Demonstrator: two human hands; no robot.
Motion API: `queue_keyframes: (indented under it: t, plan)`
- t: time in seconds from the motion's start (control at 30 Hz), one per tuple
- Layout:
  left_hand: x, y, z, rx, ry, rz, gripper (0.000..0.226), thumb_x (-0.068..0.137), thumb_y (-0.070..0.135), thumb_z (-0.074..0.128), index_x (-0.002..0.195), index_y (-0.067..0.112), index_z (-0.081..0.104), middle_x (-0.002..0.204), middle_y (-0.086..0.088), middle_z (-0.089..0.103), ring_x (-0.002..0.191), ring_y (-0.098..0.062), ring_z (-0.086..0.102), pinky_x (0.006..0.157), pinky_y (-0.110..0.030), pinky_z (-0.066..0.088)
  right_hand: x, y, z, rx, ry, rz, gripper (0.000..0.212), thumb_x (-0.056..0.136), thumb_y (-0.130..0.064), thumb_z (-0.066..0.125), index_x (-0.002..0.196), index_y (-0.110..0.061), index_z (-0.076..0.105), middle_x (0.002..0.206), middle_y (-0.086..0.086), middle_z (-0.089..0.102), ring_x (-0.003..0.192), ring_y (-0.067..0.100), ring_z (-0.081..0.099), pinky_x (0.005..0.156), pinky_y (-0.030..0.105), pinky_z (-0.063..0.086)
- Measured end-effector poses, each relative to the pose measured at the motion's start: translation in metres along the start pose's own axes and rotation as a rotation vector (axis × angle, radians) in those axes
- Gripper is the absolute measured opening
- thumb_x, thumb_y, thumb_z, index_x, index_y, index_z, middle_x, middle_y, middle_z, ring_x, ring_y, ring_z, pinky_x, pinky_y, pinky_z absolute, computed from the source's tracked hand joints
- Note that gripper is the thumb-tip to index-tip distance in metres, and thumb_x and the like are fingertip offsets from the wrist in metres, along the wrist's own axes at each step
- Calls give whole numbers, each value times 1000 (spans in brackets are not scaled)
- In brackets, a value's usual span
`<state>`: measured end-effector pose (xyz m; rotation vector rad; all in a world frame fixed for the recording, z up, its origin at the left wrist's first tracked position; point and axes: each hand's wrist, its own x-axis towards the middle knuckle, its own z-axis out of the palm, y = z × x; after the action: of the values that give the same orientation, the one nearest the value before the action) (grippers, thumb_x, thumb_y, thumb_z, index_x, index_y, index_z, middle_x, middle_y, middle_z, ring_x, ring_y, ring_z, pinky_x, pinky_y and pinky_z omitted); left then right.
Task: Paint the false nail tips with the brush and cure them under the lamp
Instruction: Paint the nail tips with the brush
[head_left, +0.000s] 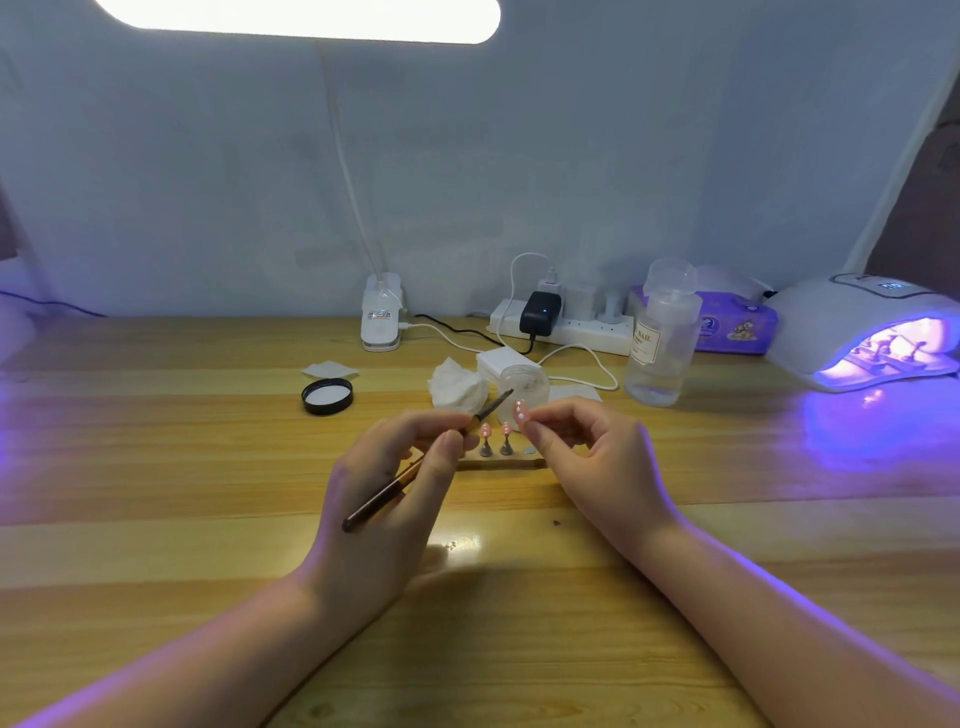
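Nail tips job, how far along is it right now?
Looks done: a set of tips sits under the lit curing lamp. In hand: the left hand holds the brush, its point near the tip pinched by the right hand. Left: two tips on stands on the table, still outside the lamp.

One head-worn view looks forward and down, close over the wooden table (156, 545), edges perhaps wide-angle bent.
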<state>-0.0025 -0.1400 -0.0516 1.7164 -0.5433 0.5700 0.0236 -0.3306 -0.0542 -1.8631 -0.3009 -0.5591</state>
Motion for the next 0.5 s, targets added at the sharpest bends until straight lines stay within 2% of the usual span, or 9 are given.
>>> queue_keyframes:
  t: [0.1, 0.27, 0.4, 0.43, 0.5]
  plan:
    - [0, 0, 0, 52, -8, 11, 22, 87, 38, 56, 102, 32, 71, 93, 9, 73, 94, -18, 66, 81, -20, 47, 0, 0, 1, -32, 23, -21, 10, 83, -12, 74, 85, -22, 75, 74, -10, 71, 68, -1, 60, 65, 13, 47]
    - [-1, 4, 0, 61, -36, 51, 22, 84, 37, 56, 98, 30, 72, 89, 7, 73, 94, -14, 64, 82, -18, 45, 0, 1, 0, -96, 47, -52, 9, 82, -12, 74, 88, -19, 75, 74, -8, 69, 69, 3, 60, 65, 16, 49]
    - [-2, 5, -3, 76, -46, 74, 17, 85, 34, 52, 90, 32, 69, 83, 13, 70, 90, -20, 64, 81, -37, 47, 1, 1, 1, -121, 80, -89, 10, 82, -13, 74, 87, -22, 74, 75, -11, 69, 70, 3, 60, 64, 12, 46]
    - [-2, 5, -2, 87, -40, 77, 17, 85, 33, 52, 90, 32, 68, 83, 13, 70, 90, -20, 64, 81, -38, 47, 1, 1, 1, -133, 87, -101, 10, 82, -14, 74, 87, -22, 74, 75, -11, 69, 70, 4, 61, 64, 13, 47]
    - [-2, 4, 0, 136, -15, 92, 17, 86, 34, 53, 94, 32, 68, 85, 13, 71, 91, -14, 64, 84, -30, 46, 1, 2, 1, -170, 95, -131, 9, 82, -12, 75, 88, -19, 74, 78, -10, 69, 73, 6, 61, 66, 14, 48]
